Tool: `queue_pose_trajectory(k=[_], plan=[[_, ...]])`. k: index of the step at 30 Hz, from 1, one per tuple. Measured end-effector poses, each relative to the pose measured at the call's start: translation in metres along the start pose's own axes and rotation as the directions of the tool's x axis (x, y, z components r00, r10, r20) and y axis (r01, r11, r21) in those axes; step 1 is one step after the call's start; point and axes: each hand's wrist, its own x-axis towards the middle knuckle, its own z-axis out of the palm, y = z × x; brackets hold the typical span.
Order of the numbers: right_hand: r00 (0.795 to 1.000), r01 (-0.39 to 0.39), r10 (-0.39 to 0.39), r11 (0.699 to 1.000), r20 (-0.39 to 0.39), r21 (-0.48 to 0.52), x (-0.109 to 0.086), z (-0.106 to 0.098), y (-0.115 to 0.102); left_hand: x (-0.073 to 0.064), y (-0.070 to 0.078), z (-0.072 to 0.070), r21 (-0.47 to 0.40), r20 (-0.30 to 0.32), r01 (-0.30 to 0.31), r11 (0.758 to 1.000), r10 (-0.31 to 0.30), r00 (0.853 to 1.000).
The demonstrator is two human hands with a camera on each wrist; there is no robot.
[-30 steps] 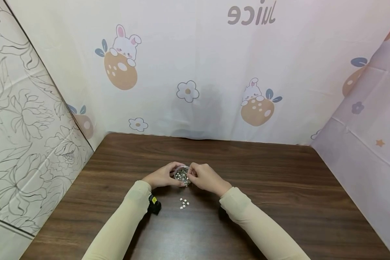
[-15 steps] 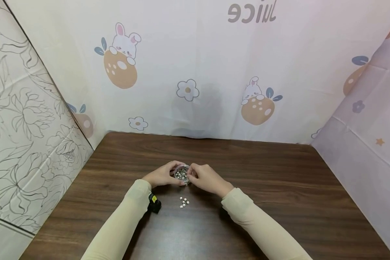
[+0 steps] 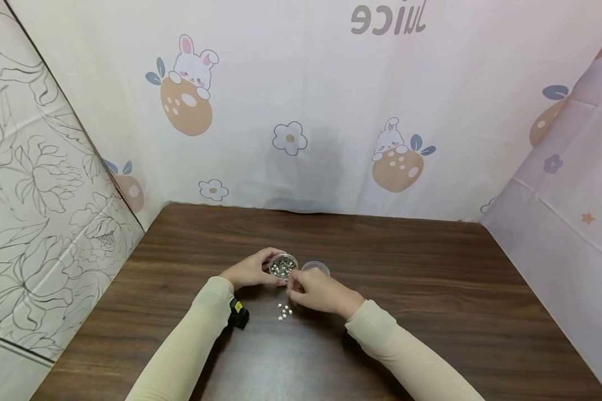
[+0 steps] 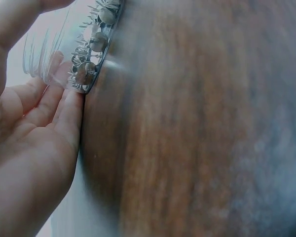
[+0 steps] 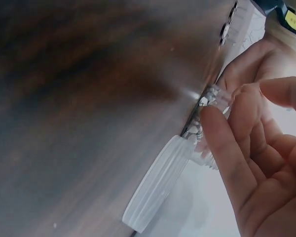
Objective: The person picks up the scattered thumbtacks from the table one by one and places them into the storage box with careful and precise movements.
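A small clear round jar [image 3: 283, 266] of silver thumbtacks [image 4: 96, 42] stands on the table, its mouth uncovered. My left hand [image 3: 251, 271] holds it from the left, with thumb and fingers curved around its wall. Just at the jar's near right side is my right hand [image 3: 321, 291], fingertips drawn together and outside the rim. Whether a thumbtack sits between those fingertips is hidden in both the head and right wrist views. Several loose thumbtacks [image 3: 284, 312] lie on the wood in front of the jar.
A clear lid [image 3: 316, 265] lies right of the jar, partly behind the right hand; its ridged side [image 5: 155, 185] shows in the right wrist view. Dark brown table [image 3: 421, 278] extends around both arms. Printed cloth [image 3: 291, 83] hangs behind and at both sides.
My right hand has drawn out of the jar's mouth and moved slightly toward me, uncovering the lid behind it. My left hand and the loose thumbtacks have stayed in place.
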Motion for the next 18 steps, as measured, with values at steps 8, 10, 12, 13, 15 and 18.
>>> queue_pose_trajectory(k=[8,10,12,13,15,18], plan=[[0.998,0.016,-0.016,1.000,0.067,0.013,-0.004,0.003,-0.008,0.001,-0.005,0.000,-0.005,-0.002,0.003,1.000,-0.003,1.000],[0.997,0.018,-0.018,1.000,0.075,0.002,-0.005,0.003,-0.010,0.001,-0.005,-0.001,-0.008,-0.002,0.000,1.000,0.000,1.000],[0.996,0.015,-0.014,1.000,0.090,-0.010,-0.005,0.003,-0.012,0.002,-0.005,-0.001,-0.013,-0.001,-0.002,1.000,0.002,1.000],[0.995,0.011,-0.009,1.000,0.102,-0.018,-0.006,0.003,-0.013,0.002,-0.005,-0.001,-0.013,-0.002,-0.002,1.000,0.002,1.000],[0.993,-0.002,0.006,0.999,0.120,-0.034,-0.006,0.004,-0.014,0.002,-0.005,-0.001,-0.010,-0.005,-0.001,1.000,0.001,1.000],[0.989,-0.029,0.037,0.998,0.145,-0.053,-0.007,0.005,-0.016,0.002,-0.005,-0.001,-0.009,-0.006,-0.001,1.000,0.001,1.000]])
